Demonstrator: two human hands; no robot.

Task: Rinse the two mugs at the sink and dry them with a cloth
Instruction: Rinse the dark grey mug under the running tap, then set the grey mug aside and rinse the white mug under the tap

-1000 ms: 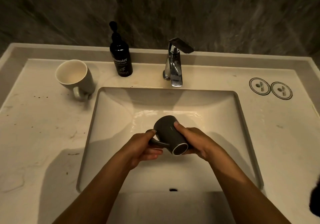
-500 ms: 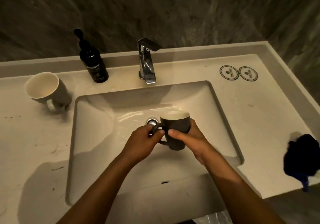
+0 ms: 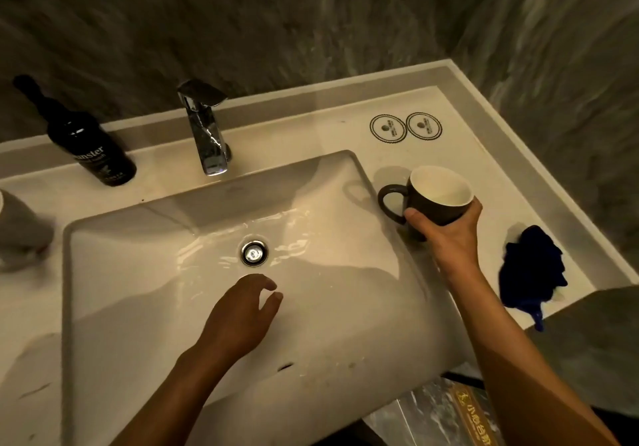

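Note:
My right hand (image 3: 449,234) grips a dark mug (image 3: 432,200) with a white inside, upright, at the counter just right of the basin, handle pointing left. My left hand (image 3: 242,311) hovers over the wet sink basin (image 3: 138,273) near the drain (image 3: 255,253), fingers apart, holding nothing. A second, light mug (image 3: 17,228) lies cut off at the left edge of the view. A dark blue cloth (image 3: 529,266) is crumpled on the counter to the right of the dark mug.
A chrome tap (image 3: 204,127) stands behind the basin, with a black soap pump bottle (image 3: 90,148) to its left. Two round coasters (image 3: 404,127) lie at the back right of the counter. The counter's right edge runs just past the cloth.
The dark mug went from over the basin, held in both hands, to the right-hand counter in my right hand alone. My left hand let go. The view swung right.

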